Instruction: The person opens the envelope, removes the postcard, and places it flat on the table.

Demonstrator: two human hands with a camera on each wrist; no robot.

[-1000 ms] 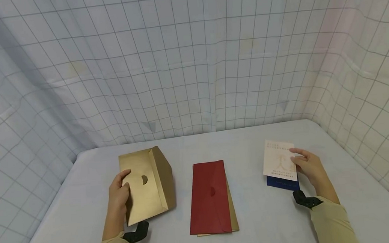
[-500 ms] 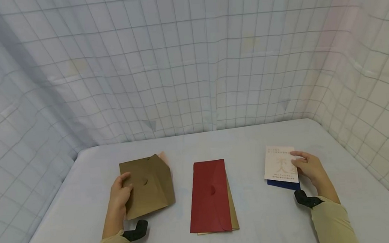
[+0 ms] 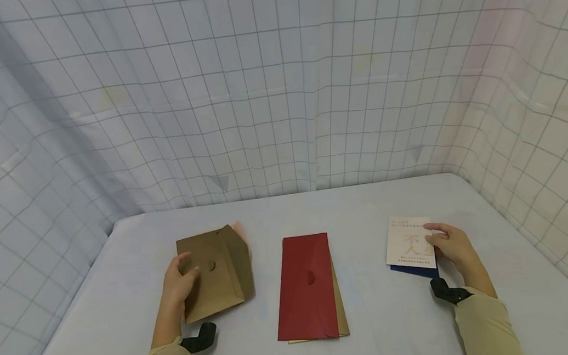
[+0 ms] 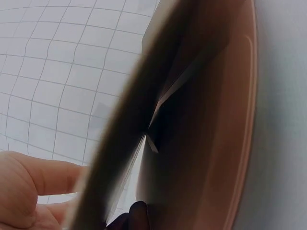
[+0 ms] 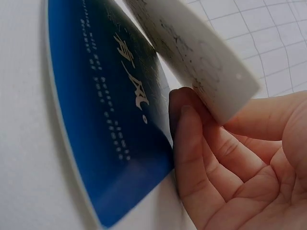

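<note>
At the left of the table my left hand (image 3: 178,281) pinches the left edge of a gold envelope (image 3: 217,286) with a half-moon notch. A pinkish piece (image 3: 240,230) peeks out past its flap. In the left wrist view my thumb (image 4: 48,175) lies outside the raised envelope and dark fingertips (image 4: 139,218) show beneath, over a shadowed reddish-brown sheet (image 4: 220,143). My right hand (image 3: 454,245) pinches a white card (image 3: 407,240) with gold characters by its right edge. Tilted up, the card leans over a blue card (image 5: 96,124) with white writing.
Between my hands lies a red envelope (image 3: 304,291), partly covering another gold envelope (image 3: 341,311). White gridded cloth (image 3: 279,106) hangs behind and at both sides of the white table (image 3: 372,314). Black cameras sit on both wrists.
The gold envelope has tilted lower and darkened, and the pinkish piece has come into view beyond it. The white card has come down over the blue card, with less blue showing.
</note>
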